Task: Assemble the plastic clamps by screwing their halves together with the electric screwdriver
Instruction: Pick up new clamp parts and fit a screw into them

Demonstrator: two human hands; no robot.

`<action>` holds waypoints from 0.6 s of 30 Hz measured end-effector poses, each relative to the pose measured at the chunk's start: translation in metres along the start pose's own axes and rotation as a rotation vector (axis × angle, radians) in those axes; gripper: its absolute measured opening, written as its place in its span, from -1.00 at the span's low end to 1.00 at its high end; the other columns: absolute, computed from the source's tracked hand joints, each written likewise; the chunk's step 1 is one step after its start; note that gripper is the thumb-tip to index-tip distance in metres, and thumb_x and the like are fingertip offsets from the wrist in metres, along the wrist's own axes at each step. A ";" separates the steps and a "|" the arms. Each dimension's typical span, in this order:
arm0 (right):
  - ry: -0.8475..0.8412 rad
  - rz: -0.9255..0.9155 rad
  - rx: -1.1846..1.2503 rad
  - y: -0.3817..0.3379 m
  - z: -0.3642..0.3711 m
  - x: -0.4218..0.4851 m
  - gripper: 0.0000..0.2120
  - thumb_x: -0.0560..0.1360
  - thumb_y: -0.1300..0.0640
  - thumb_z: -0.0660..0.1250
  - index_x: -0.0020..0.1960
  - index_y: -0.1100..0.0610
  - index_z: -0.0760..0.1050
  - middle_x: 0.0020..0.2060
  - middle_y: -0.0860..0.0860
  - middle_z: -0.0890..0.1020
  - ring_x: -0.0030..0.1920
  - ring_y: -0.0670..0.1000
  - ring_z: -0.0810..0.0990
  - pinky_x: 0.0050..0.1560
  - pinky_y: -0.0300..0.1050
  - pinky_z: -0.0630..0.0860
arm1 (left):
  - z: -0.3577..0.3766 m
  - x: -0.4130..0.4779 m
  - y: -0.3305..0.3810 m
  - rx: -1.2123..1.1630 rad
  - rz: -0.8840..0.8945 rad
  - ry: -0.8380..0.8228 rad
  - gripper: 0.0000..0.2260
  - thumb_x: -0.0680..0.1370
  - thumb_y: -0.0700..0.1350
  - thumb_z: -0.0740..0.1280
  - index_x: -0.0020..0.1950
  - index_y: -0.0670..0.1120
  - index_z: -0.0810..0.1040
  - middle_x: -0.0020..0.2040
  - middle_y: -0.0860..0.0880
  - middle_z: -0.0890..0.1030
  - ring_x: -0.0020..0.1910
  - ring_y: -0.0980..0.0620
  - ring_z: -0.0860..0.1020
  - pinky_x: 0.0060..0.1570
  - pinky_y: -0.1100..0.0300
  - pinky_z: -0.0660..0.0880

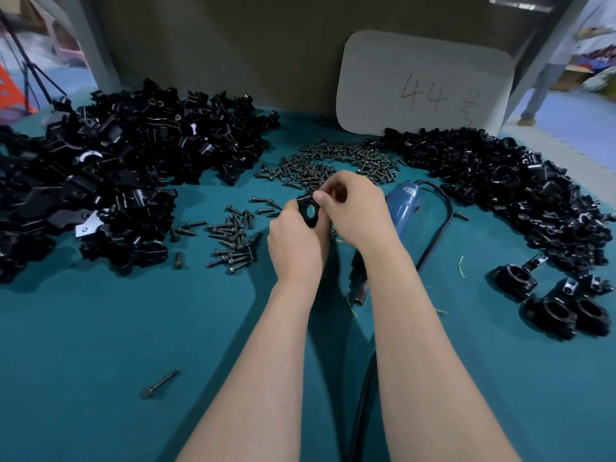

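Both hands meet mid-table. The left hand [293, 241] grips the black clamp [308, 210] from below, and the right hand [356, 208] pinches its top edge with curled fingers. Most of the open room is on the near side of the teal table [133, 328], with just one loose screw [160, 383] there. The left pile of halves [116, 168] and the right pile [516, 188] hem in the sides, and finished clamps [553, 308] sit near the right edge. A screw heap [333, 161] lies behind the hands, and the blue electric screwdriver [401, 205] lies just to their right. A card marked 44 [423, 85] leans on the back wall.

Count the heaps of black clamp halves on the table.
2: the left heap spreads beside the screws; the right heap curves past the electric screwdriver. None seems hidden.
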State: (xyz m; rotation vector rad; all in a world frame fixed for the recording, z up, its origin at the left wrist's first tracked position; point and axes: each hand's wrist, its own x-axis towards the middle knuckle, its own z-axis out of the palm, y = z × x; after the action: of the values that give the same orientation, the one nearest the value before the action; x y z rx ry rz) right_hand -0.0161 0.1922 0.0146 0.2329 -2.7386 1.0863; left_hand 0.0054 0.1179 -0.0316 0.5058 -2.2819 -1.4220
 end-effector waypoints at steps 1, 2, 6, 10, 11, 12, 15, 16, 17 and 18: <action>0.004 -0.012 -0.030 -0.001 0.001 0.000 -0.91 0.56 0.04 0.30 -0.07 0.05 0.47 -0.14 -0.05 0.54 -0.11 -0.04 0.46 -0.15 -0.20 0.32 | 0.000 0.000 0.000 0.011 0.003 0.005 -0.66 0.55 0.11 0.26 -0.13 -0.19 0.43 -0.31 -0.07 0.50 -0.23 -0.24 0.50 -0.37 0.09 0.29; 0.011 -0.021 -0.064 -0.001 0.003 0.000 -0.89 0.57 0.03 0.27 -0.07 0.06 0.44 -0.10 -0.02 0.53 -0.08 -0.01 0.45 -0.11 -0.17 0.32 | 0.000 -0.001 -0.001 0.025 0.009 0.011 -0.66 0.56 0.11 0.25 -0.14 -0.18 0.41 -0.32 -0.06 0.48 -0.27 -0.22 0.47 -0.39 0.08 0.27; 0.039 -0.052 -0.177 -0.002 0.007 -0.001 -0.79 0.61 -0.01 0.18 -0.03 0.13 0.46 -0.11 0.04 0.55 -0.08 0.06 0.47 -0.13 -0.09 0.35 | 0.001 0.000 -0.003 0.064 0.050 0.021 -0.69 0.57 0.08 0.23 -0.11 -0.18 0.45 -0.28 -0.09 0.53 -0.28 -0.18 0.49 -0.36 0.07 0.35; 0.054 -0.054 -0.131 0.001 0.006 -0.001 -0.76 0.60 -0.06 0.20 -0.12 0.09 0.45 -0.25 -0.02 0.55 -0.19 0.02 0.49 -0.21 -0.12 0.35 | 0.001 -0.001 -0.003 0.078 0.090 0.018 -0.70 0.56 0.10 0.26 -0.19 -0.12 0.39 -0.34 -0.04 0.47 -0.37 -0.11 0.40 -0.40 0.08 0.28; 0.061 -0.038 -0.062 0.002 0.005 -0.001 -0.71 0.60 -0.07 0.19 -0.14 0.11 0.46 -0.28 -0.03 0.55 -0.22 0.00 0.50 -0.22 -0.12 0.35 | 0.000 -0.001 -0.002 0.057 0.096 0.019 -0.71 0.56 0.10 0.28 -0.21 -0.08 0.38 -0.36 -0.01 0.47 -0.39 -0.08 0.40 -0.40 0.09 0.28; 0.074 -0.011 0.016 0.005 0.004 -0.001 -0.66 0.61 -0.08 0.16 -0.14 0.15 0.49 -0.28 -0.02 0.58 -0.22 0.00 0.52 -0.20 -0.11 0.38 | -0.001 -0.001 -0.001 0.005 0.086 0.018 -0.75 0.55 0.08 0.30 -0.19 -0.06 0.41 -0.34 0.01 0.50 -0.36 -0.06 0.46 -0.37 0.11 0.33; 0.111 0.114 0.084 0.015 -0.003 -0.002 -0.69 0.64 0.03 0.11 0.07 0.18 0.56 -0.07 0.07 0.65 -0.04 0.07 0.59 0.02 -0.03 0.49 | -0.007 0.004 0.002 -0.448 -0.122 -0.010 -0.87 0.57 -0.03 0.32 -0.11 -0.06 0.52 -0.20 -0.04 0.64 -0.18 -0.04 0.64 -0.18 0.16 0.56; 0.090 0.143 0.038 0.019 -0.005 -0.001 -0.74 0.63 0.09 0.13 0.14 0.15 0.55 0.00 0.07 0.65 0.00 0.07 0.59 0.04 -0.05 0.49 | -0.009 0.006 0.004 -0.668 -0.230 -0.040 -0.89 0.58 -0.07 0.32 -0.11 -0.08 0.51 -0.19 -0.07 0.65 -0.19 -0.01 0.66 -0.18 0.20 0.60; 0.042 0.158 -0.037 0.021 -0.006 -0.001 -0.76 0.61 0.15 0.16 0.19 0.12 0.53 0.06 0.08 0.63 0.05 0.07 0.57 0.05 -0.09 0.49 | -0.012 0.008 0.005 -0.874 -0.325 -0.073 -0.90 0.59 -0.11 0.31 -0.10 -0.09 0.48 -0.18 -0.10 0.65 -0.23 0.02 0.67 -0.21 0.25 0.60; -0.027 0.158 -0.124 0.022 -0.006 -0.001 -0.74 0.59 0.18 0.19 0.24 0.10 0.52 0.11 0.08 0.62 0.10 0.08 0.55 0.07 -0.11 0.48 | -0.014 0.010 0.005 -1.032 -0.397 -0.104 -0.90 0.60 -0.13 0.30 -0.08 -0.12 0.46 -0.17 -0.14 0.65 -0.26 0.04 0.66 -0.23 0.29 0.60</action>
State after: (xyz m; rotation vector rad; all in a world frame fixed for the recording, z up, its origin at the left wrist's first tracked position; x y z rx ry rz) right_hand -0.0195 0.2119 0.0043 0.0131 -2.8768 0.9504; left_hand 0.0040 0.1045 -0.0197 0.5367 -1.2268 -2.5654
